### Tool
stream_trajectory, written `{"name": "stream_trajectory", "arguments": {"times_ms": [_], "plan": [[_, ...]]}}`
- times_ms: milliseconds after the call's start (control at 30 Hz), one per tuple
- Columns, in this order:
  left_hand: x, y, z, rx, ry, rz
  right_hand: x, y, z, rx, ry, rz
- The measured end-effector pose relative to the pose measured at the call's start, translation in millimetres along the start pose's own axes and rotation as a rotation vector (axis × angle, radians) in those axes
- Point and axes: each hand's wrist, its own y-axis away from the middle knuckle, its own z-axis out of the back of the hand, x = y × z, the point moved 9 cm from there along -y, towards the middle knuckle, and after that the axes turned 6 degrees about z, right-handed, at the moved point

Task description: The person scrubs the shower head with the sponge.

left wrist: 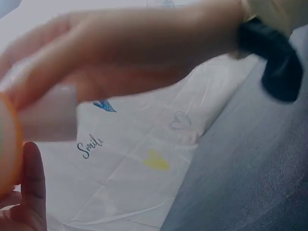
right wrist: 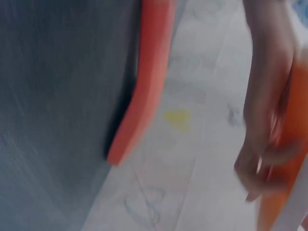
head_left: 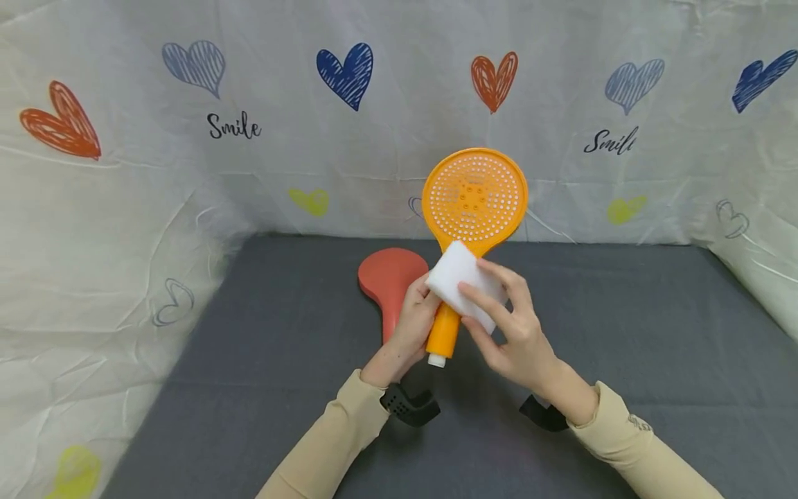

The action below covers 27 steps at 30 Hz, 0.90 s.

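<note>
A yellow-orange hand shower head (head_left: 475, 197) stands tilted, its round, holed face toward the head camera and a white end piece at the bottom of its handle. My left hand (head_left: 413, 324) grips the handle. Between the fingers and thumb of my right hand (head_left: 520, 333) is a white sponge (head_left: 456, 272), which lies over the upper handle and hides part of it. The left wrist view also has the sponge (left wrist: 50, 115) beside the orange rim. In the right wrist view, blurred, the left hand's fingers (right wrist: 276, 163) curl round the orange handle (right wrist: 296, 115).
Behind my left hand a red paddle-shaped object (head_left: 393, 274) with a rounded head lies on the dark grey cloth (head_left: 280, 388); its lower end is hidden by the left arm. A white sheet (head_left: 411, 125) printed with hearts hangs along the back and sides.
</note>
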Motion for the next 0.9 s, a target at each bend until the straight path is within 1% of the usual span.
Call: {"name": "stream_trajectory", "arguments": {"times_ms": [100, 167, 200, 267, 333, 400, 500, 567, 600, 700, 767, 833, 900], "plan": [[-15.1, 3.8, -6.5, 0.028, 0.019, -0.049, 24, 3, -6.3, 0.077, -0.075, 0.103], [-22.7, 6.0, -11.2, 0.061, 0.021, -0.061, 36, 6, -8.4, 0.119, -0.112, 0.177], [-24.6, 6.6, -12.6, 0.076, 0.012, -0.059, 39, 7, -8.9, 0.134, -0.124, 0.204], [-25.1, 6.6, -11.6, 0.08, -0.002, -0.064, 38, 8, -7.7, 0.133, -0.127, 0.23], [-20.0, 5.3, -8.5, 0.083, 0.006, -0.053, 26, 6, -3.8, 0.087, -0.101, 0.213], [-11.9, 3.1, -6.2, 0.095, 0.016, -0.037, 10, 2, 1.1, 0.025, -0.056, 0.157], [-1.7, 1.3, -6.2, 0.129, 0.01, -0.023, -11, -2, 9.3, -0.067, 0.041, 0.067], [2.4, 0.8, -8.2, 0.159, 0.003, -0.016, -18, -4, 12.2, -0.094, 0.085, 0.025], [2.8, 0.7, -8.2, 0.163, -0.005, -0.023, -19, -4, 12.4, -0.094, 0.097, 0.015], [1.2, 0.2, -5.8, 0.148, -0.011, -0.042, -13, -2, 7.6, -0.042, 0.051, -0.003], [-2.2, 0.1, -2.9, 0.128, 0.001, -0.06, -3, 1, 1.5, 0.019, 0.002, 0.016], [-6.0, 0.3, -0.5, 0.108, 0.013, -0.071, 10, 6, -5.5, 0.091, -0.051, 0.063], [-9.5, 0.7, 0.1, 0.108, 0.024, -0.082, 24, 11, -11.1, 0.154, -0.07, 0.136]]}}
